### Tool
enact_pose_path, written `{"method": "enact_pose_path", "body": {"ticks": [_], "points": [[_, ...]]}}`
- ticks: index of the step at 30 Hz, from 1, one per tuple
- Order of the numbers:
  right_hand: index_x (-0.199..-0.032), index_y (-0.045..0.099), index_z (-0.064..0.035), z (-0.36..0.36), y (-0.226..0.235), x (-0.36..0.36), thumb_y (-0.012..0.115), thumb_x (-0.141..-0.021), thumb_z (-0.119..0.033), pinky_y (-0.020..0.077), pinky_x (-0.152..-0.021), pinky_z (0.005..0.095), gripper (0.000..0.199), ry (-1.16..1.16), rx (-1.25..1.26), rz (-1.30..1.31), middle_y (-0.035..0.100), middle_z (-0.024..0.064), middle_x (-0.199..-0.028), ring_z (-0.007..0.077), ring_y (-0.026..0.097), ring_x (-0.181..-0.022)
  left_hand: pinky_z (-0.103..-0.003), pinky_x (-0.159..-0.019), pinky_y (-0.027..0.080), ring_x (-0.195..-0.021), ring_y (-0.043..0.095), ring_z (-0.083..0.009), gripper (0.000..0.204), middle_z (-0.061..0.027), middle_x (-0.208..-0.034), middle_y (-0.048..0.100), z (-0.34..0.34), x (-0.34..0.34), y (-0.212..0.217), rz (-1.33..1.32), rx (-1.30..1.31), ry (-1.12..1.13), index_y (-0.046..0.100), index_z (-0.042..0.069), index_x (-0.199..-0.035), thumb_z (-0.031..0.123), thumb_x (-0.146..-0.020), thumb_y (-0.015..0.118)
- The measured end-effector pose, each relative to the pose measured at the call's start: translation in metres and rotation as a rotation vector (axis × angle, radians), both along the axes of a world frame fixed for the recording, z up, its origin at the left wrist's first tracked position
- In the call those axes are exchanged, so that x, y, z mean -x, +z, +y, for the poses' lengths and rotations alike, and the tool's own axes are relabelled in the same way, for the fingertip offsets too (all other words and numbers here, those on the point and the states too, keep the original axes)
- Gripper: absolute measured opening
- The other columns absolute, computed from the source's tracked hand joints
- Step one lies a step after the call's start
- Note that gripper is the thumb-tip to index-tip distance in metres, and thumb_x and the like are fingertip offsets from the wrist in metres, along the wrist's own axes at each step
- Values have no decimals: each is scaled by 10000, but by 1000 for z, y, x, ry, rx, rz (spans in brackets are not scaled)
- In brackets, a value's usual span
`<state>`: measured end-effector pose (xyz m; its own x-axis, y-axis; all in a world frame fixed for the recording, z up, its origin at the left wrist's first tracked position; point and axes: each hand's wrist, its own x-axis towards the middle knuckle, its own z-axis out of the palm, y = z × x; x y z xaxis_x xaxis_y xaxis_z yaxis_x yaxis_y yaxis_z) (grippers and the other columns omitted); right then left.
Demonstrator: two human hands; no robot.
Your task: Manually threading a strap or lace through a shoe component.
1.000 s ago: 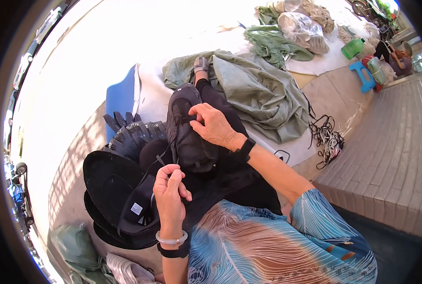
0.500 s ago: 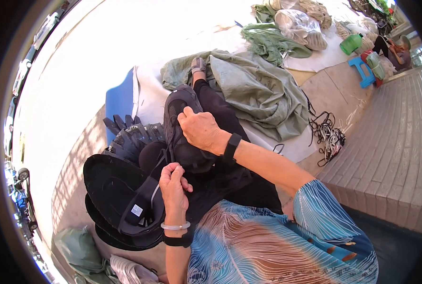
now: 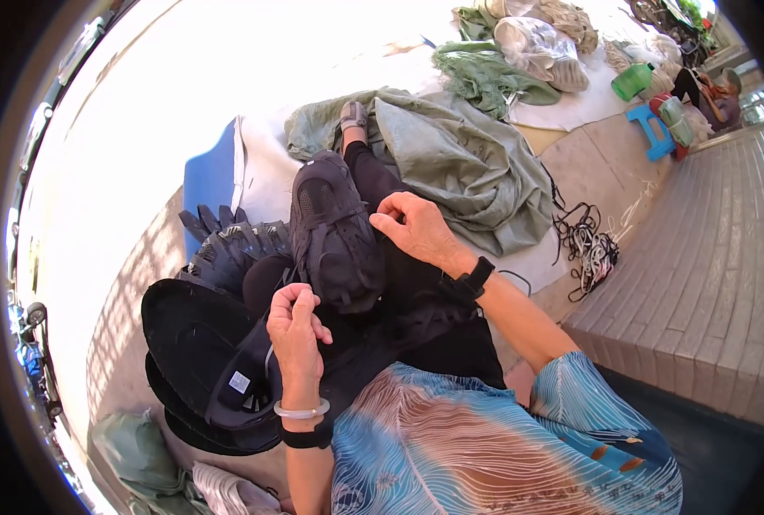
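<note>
A dark cloth piece point(image 3: 341, 257) with a mesh panel and thin cords lies across my black-trousered leg; its exact kind is not clear. Just right of it, my right hand point(image 3: 414, 227) hovers with thumb and fingertips pinched together. My left hand point(image 3: 298, 322) is raised near its lower left side, fingers curled and thumb against the forefinger. Whether a fine thread or cord runs in either pinch is too small to see. Beside my left hand sits a stack of black wide-brimmed hats point(image 3: 189, 322), one showing a white label.
Behind the hats stand several dark ribbed pieces point(image 3: 236, 249). Ahead lies a grey-green cloth sheet point(image 3: 459, 163). A tangle of cords point(image 3: 592, 249) rests on the right, near a brick ledge point(image 3: 699, 283). Farther off are a blue stool point(image 3: 650, 133), a green jug point(image 3: 632, 81) and a seated person.
My right hand has come off the dark cloth piece, moving right and slightly down. The left hand has shifted slightly left and up, still pinched.
</note>
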<state>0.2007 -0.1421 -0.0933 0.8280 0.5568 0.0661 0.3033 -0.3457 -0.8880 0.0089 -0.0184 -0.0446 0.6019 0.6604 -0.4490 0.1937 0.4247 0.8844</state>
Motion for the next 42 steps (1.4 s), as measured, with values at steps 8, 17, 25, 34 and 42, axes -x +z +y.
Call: {"method": "enact_pose_path", "body": {"ticks": [8, 17, 25, 34, 42], "points": [[-1002, 553, -29, 10, 14, 46, 735, -748, -353, 517, -686, 393, 450, 272, 277, -268, 559, 122, -938, 315, 625, -802, -188, -364, 369, -439, 409, -27, 124, -13, -801, 573, 9, -8, 10, -57, -22, 65, 574, 50, -984, 160, -943, 535], [-820, 540, -10, 27, 6, 45, 626, -839, -180, 496, -639, 411, 191, 433, 228, -291, 561, 142, -839, 346, 608, -763, -176, -345, 344, -430, 355, 3, 180, -31, -810, 586, 14, -4, 11, -29, -97, 102, 585, 16, -1014, 173, -934, 547], [-837, 563, 24, -16, 80, 82, 601, -832, -96, 462, -637, 390, 126, 1037, -202, 176, 556, 152, -752, 335, 563, -705, -170, -343, 348, -445, 416, -13, 191, -49, -865, 610, 5, 0, 0, 26, -75, 0, 596, 21, -1020, 185, -943, 535], [-742, 479, -6, -74, 186, 80, 563, -893, -96, 320, -408, 307, 194, 1294, -654, 263, 357, 70, -629, 234, 463, -514, -162, -361, 352, -484, 469, -19, 207, -65, -947, 627, 11, -13, 2, 27, -203, -47, 596, 19, -1061, 177, -939, 540], [-672, 593, 64, -108, 243, 43, 575, -731, 86, 252, -355, 230, 65, 1321, -727, 143, 502, 110, -653, 125, 436, -422, -376, -967, 412, -1065, 581, -349, 403, -234, -1162, 590, 28, -9, -26, 408, -737, -245, 520, -73, -1198, 154, -871, 578]]}}
